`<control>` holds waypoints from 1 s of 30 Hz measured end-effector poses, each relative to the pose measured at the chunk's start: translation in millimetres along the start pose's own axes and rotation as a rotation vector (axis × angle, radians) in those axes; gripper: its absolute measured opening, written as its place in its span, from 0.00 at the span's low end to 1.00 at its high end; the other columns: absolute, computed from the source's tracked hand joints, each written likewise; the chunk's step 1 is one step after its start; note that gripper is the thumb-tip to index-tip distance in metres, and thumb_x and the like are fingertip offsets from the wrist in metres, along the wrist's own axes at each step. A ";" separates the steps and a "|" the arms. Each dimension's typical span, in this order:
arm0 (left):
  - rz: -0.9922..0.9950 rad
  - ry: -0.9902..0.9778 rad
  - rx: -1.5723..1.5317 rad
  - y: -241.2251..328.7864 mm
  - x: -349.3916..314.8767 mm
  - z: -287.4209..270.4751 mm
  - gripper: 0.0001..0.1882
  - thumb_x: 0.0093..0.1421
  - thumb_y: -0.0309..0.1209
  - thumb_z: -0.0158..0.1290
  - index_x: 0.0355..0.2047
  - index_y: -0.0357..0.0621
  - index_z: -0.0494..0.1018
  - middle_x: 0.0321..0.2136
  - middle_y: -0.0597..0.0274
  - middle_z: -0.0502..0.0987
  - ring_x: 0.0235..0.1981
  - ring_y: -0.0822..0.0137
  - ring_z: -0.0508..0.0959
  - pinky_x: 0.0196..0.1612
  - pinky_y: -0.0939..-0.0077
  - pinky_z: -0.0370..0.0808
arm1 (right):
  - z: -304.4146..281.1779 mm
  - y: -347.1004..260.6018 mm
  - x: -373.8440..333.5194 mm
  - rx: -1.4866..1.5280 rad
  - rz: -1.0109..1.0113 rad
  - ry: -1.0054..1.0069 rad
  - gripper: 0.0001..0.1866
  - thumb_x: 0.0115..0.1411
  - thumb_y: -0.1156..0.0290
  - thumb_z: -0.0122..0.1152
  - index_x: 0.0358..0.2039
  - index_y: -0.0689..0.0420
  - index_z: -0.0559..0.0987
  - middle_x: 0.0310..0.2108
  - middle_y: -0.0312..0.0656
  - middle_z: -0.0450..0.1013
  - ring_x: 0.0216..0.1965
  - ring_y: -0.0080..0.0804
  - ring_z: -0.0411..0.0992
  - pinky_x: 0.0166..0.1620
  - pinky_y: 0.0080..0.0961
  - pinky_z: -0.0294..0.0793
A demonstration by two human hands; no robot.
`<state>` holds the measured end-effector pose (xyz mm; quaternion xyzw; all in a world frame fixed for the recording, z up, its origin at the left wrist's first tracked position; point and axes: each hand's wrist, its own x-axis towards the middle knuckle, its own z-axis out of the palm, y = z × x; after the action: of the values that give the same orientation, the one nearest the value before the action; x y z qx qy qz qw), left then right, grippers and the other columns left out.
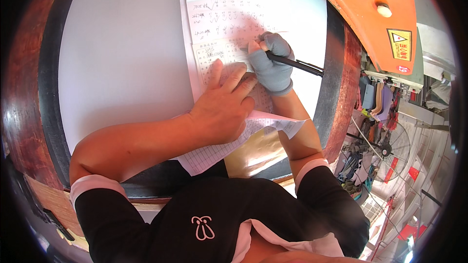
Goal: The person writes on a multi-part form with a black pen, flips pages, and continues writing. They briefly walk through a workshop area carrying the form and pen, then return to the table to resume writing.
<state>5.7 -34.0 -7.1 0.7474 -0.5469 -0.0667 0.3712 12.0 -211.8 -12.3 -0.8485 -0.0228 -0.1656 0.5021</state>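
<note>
My left hand [224,100] lies on a stack of paper forms [234,7], its fingers spread over the lower part of a smaller printed slip [207,53]. In a grey fingerless glove, my right hand [273,65] is closed around a black pen [297,64]. The pen slants up to the right, and its tip is hidden behind my fingers near the slip. Handwriting and printed lines cover the upper sheet. Below my left hand, a sheet with a ruled table [207,153] curls up toward my right forearm.
The pale table top [126,58] has a dark border and a reddish wooden edge [22,68]. A large orange machine part [365,5] with a warning label overhangs the upper right. To the right are a fan [386,150] and hanging coloured pieces [378,98].
</note>
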 end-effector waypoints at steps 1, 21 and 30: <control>-0.002 0.001 -0.004 0.0 0.0 0.1 0.07 0.45 0.29 0.49 0.24 0.39 0.73 0.51 0.43 0.66 0.57 0.46 0.58 0.56 0.28 0.41 | 0.5 -0.3 0.4 0.013 0.047 0.010 0.13 0.49 0.82 0.60 0.22 0.55 0.64 0.22 0.33 0.63 0.24 0.19 0.60 0.30 0.17 0.64; 0.009 0.029 0.024 -1.2 -0.4 3.6 0.07 0.40 0.29 0.53 0.21 0.40 0.73 0.51 0.45 0.65 0.58 0.46 0.58 0.54 0.27 0.44 | 1.2 -6.4 2.0 -0.067 -0.038 -0.005 0.13 0.49 0.82 0.60 0.21 0.56 0.64 0.22 0.33 0.63 0.24 0.20 0.60 0.32 0.18 0.65; 0.006 0.026 0.024 -1.2 -0.6 3.5 0.07 0.40 0.29 0.53 0.22 0.41 0.73 0.51 0.46 0.66 0.58 0.46 0.58 0.55 0.27 0.44 | 2.0 -5.3 6.4 -0.164 -0.222 0.012 0.06 0.42 0.82 0.59 0.16 0.58 0.71 0.17 0.35 0.63 0.17 0.29 0.63 0.19 0.23 0.63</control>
<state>4.6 -35.0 -10.5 0.7509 -0.5452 -0.0492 0.3695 17.5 -208.3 -6.8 -0.8779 -0.0997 -0.2264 0.4099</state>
